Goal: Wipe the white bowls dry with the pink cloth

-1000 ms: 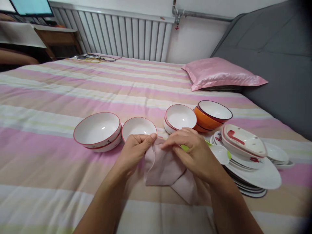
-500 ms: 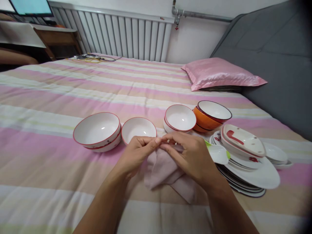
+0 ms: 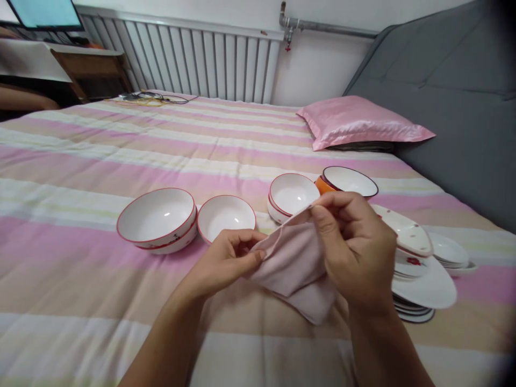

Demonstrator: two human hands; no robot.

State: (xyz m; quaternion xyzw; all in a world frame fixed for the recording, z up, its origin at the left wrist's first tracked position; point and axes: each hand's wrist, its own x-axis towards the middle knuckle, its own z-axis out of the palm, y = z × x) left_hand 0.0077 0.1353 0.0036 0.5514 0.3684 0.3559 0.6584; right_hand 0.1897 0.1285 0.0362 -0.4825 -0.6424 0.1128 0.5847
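The left hand [image 3: 228, 263] and right hand [image 3: 358, 247], which met at the top edge of the cloth [image 3: 292, 260] half a second ago, are now apart. The right hand has shifted toward the orange bowls [image 3: 323, 186], pinching the edge just below them in view; the left has dropped slightly. The cloth, bunched before, is drawn out between them, its edge rising toward the orange bowls. The right hand now hides the spoon, most of the orange bowls' outer side and the near-left part of the plates [image 3: 427, 285].
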